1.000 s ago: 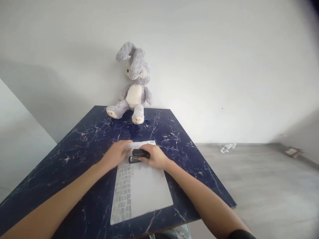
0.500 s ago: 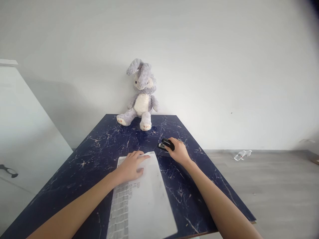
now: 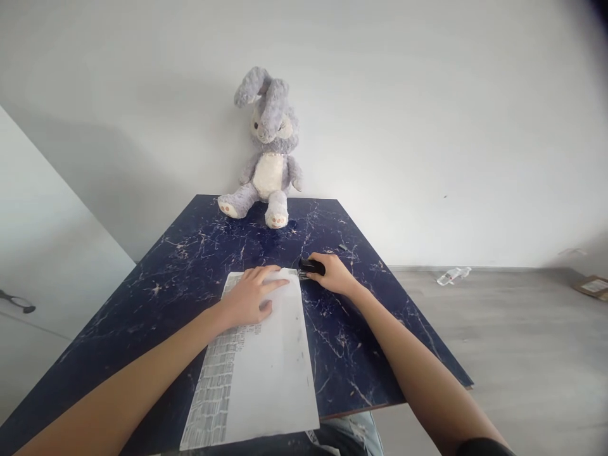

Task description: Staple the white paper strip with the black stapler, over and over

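A printed sheet of paper [image 3: 270, 380], perhaps more than one layer, lies on the dark blue marbled table [image 3: 156, 285]; its near end reaches past the table's front edge. Fingers spread, my left hand [image 3: 249, 296] rests flat on the upper part of the paper. My right hand [image 3: 332, 273] grips a black stapler [image 3: 312, 266] from the right. The stapler's front end is at the paper's far right corner. Whether the corner is between its jaws I cannot tell.
A grey plush rabbit [image 3: 270, 152] sits at the table's far end against the wall. A small greyish piece [image 3: 342, 247] lies beyond my right hand. A white cabinet [image 3: 42, 253] stands left. Clear plastic [image 3: 453, 275] and a brown package [image 3: 593, 286] lie on the floor.
My right hand has brought the stapler left to the paper's corner. My left hand stays spread on the paper. The camera has tilted down, and the paper has turned slightly.
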### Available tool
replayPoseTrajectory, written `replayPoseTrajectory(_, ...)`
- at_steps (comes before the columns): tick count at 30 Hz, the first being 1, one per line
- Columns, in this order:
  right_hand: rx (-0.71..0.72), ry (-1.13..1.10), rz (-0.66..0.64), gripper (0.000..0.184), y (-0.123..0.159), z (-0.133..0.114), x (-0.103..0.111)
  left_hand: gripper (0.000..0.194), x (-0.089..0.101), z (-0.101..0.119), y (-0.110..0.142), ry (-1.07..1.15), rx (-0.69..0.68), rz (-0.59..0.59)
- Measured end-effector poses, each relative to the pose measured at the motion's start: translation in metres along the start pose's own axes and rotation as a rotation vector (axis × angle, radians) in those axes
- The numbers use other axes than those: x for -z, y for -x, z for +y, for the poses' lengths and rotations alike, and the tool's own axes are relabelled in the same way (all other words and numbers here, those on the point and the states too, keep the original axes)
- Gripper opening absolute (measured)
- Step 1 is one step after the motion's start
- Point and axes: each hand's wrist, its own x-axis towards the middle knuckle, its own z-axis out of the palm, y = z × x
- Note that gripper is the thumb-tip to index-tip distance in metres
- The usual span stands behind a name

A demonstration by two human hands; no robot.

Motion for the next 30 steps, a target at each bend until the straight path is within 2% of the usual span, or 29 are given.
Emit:
replayPoseTrajectory(12, 0.056, 0.033, -0.045, 0.022, 0.000, -0.018, 0.002, 0.076, -0.010, 0.006, -0.005, -0.076, 0.007, -0.102)
replayPoseTrajectory(17, -0.056, 0.106, 0.001, 0.046, -0.004, -0.027, -0.007, 0.075, -0.011, 0.014, -0.009, -0.105, 0.009, -0.108)
replayPoseTrajectory(24, -0.131, 0.251, 0.064, 0.045, -0.007, -0.035, -0.017, 0.067, -0.016, 0.024, -0.013, -0.114, 0.045, -0.090)
replayPoseTrajectory(30, -0.117, 0.282, 0.079, 0.045, -0.008, -0.034, -0.019, 0.067, -0.020, 0.029, -0.014, -0.116, 0.054, -0.100)
